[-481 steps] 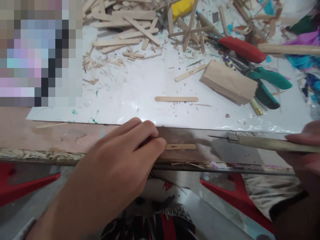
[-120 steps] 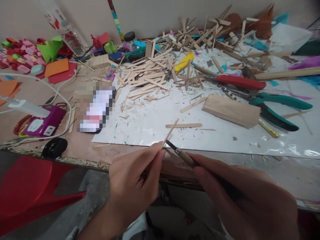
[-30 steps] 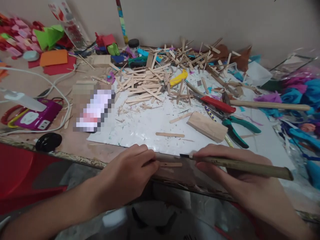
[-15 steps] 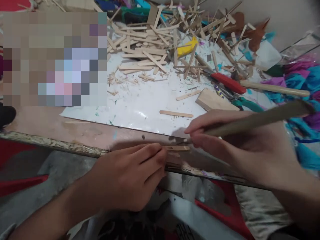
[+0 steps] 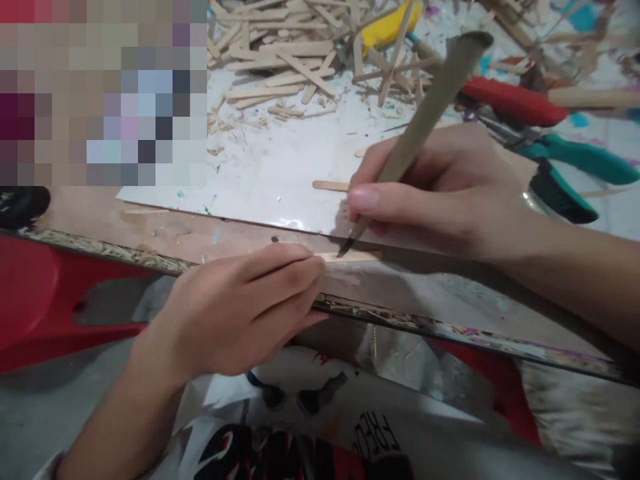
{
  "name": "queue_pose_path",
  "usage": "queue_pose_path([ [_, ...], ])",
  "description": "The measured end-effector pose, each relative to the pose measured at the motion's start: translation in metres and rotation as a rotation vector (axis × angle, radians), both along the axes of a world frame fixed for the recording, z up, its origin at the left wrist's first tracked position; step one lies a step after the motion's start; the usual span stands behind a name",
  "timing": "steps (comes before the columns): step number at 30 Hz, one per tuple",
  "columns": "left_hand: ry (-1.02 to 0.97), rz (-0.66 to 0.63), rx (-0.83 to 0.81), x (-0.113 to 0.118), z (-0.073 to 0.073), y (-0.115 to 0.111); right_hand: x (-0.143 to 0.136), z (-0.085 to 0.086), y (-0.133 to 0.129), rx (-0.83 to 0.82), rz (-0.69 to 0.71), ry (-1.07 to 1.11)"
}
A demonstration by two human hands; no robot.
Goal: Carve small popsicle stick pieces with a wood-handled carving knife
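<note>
My left hand presses a popsicle stick flat on the table near its front edge, fingers together over the stick's left end. In my right hand is a carving knife with a thick wooden handle, gripped like a pen. Its dark, narrow tip points down and meets the stick just right of my left fingertips. The handle leans up and to the right. Another popsicle stick lies on the white sheet, partly covered by my right fingers.
Many loose popsicle sticks are heaped at the back with shavings. Right of them are a yellow object, a red-handled tool and teal-handled pliers. Red chairs stand below the table edge. A blurred-out patch covers the upper left.
My right hand has swung the knife more upright, bringing its tip onto the stick. My left hand keeps holding the stick. The view has shifted, showing the table closer.
</note>
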State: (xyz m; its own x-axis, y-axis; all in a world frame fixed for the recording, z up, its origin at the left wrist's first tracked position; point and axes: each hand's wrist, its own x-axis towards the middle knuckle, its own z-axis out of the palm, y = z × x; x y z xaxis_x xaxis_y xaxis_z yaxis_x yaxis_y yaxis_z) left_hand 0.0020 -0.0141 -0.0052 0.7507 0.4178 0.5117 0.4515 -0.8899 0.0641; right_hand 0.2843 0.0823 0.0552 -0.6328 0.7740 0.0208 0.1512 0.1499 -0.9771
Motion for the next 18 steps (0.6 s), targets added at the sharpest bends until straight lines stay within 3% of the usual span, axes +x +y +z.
queue_pose_path([
  [5, -0.016, -0.018, -0.056, 0.001, 0.008, 0.006, 0.009, -0.008, 0.004, 0.18, 0.083, -0.023],
  [8, 0.017, -0.011, -0.078, 0.002, 0.012, 0.007, 0.011, -0.009, 0.003, 0.216, 0.026, -0.102],
  [18, 0.005, 0.027, -0.13, 0.005, 0.014, -0.001, 0.013, -0.01, 0.009, 0.299, 0.126, -0.089],
])
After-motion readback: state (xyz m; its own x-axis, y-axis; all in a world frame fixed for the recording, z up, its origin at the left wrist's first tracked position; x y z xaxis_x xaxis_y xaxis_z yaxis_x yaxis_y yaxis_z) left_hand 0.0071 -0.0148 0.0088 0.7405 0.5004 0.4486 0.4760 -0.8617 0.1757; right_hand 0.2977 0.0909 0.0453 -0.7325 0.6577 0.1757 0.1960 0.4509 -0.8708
